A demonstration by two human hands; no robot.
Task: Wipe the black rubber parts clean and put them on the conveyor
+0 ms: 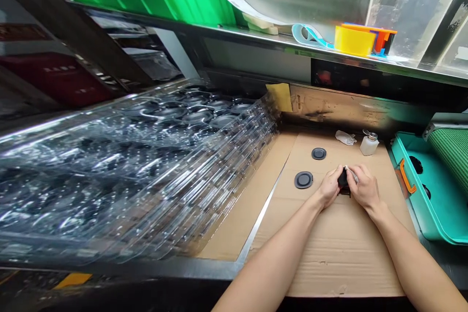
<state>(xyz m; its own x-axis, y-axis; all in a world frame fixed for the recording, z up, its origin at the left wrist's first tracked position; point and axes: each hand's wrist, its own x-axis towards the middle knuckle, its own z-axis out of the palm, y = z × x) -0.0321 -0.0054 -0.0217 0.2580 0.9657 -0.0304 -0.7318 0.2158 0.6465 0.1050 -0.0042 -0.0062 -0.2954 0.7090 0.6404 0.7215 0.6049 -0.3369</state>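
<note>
L hand [331, 186] and R hand [365, 189] both curled nearly shut, holding small black part [342, 179] between them, just above cardboard sheet [329, 258]; small white tip [346, 168] shows at R fingers, too small to tell what it is. Two round black discs [303, 180] lie on cardboard left of hands; crumpled white wipe [345, 137] and pump bottle [369, 145] sit far side; teal tray [413, 195] right; stacked clear blister trays [146, 165] left.

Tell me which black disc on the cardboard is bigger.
The lower disc beside the left hand; the smaller disc lies farther up the cardboard.
</note>
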